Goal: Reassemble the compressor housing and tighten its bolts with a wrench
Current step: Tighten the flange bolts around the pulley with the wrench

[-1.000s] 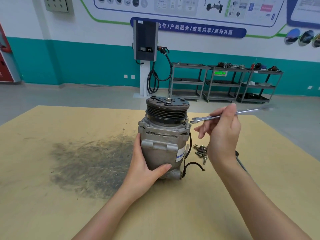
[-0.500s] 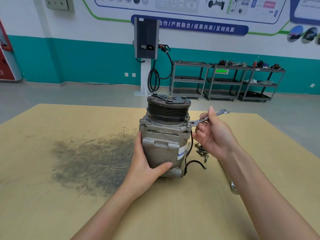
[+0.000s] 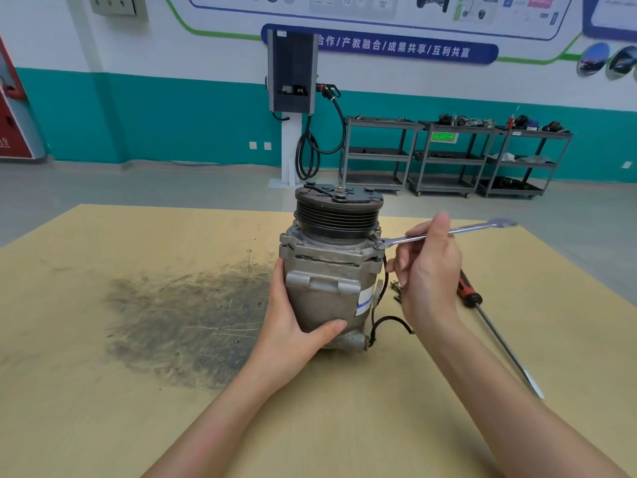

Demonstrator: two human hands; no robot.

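A grey metal compressor [image 3: 329, 281] stands upright on the wooden table [image 3: 103, 391], its black grooved pulley on top. My left hand [image 3: 293, 322] grips the lower left of its housing, thumb across the front. My right hand [image 3: 427, 270] pinches the shaft of a silver wrench [image 3: 448, 232]. The wrench's near end sits on a bolt at the housing's upper right corner, and its far end points right. A few loose bolts [image 3: 396, 291] lie on the table just right of the compressor, mostly hidden behind my right hand.
A screwdriver [image 3: 496, 332] with a red and black handle lies on the table at the right, shaft pointing toward me. A dark scuffed stain [image 3: 186, 322] covers the table left of the compressor. Shelf carts and a charging post stand on the floor beyond.
My right hand has swung the wrench's far end out to the right and back, with its near end kept at the upper right bolt. My left hand has stayed on the housing.
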